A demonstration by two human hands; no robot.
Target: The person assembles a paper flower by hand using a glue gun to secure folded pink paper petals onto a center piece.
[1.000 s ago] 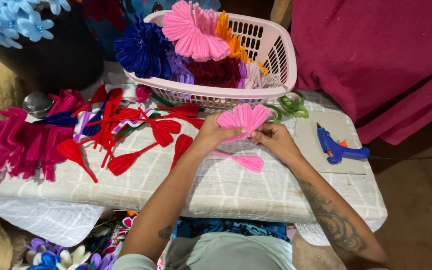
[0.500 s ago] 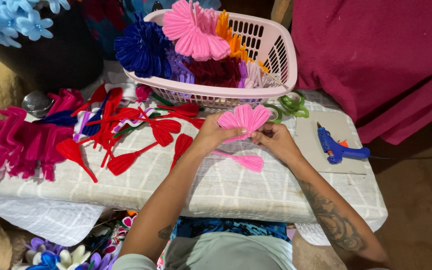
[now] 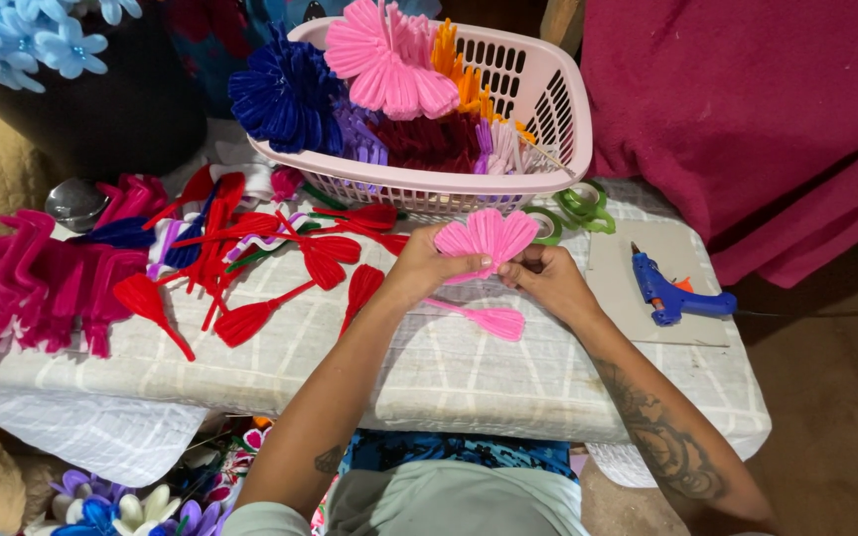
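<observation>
Hands point(image 3: 429, 270) point(image 3: 546, 280) pinch fuzzy pink fan-shaped petals point(image 3: 486, 238).

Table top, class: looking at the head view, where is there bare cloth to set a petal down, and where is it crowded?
Bare checked cloth runs along the near edge, below the loose pink petal. The grey mat is free left of the blue glue gun. It is crowded left of the left hand: red petals, magenta pieces.

Pink petals point(image 3: 487, 238), blue glue gun point(image 3: 675, 294), pale checked tablecloth point(image 3: 429, 372)
</observation>
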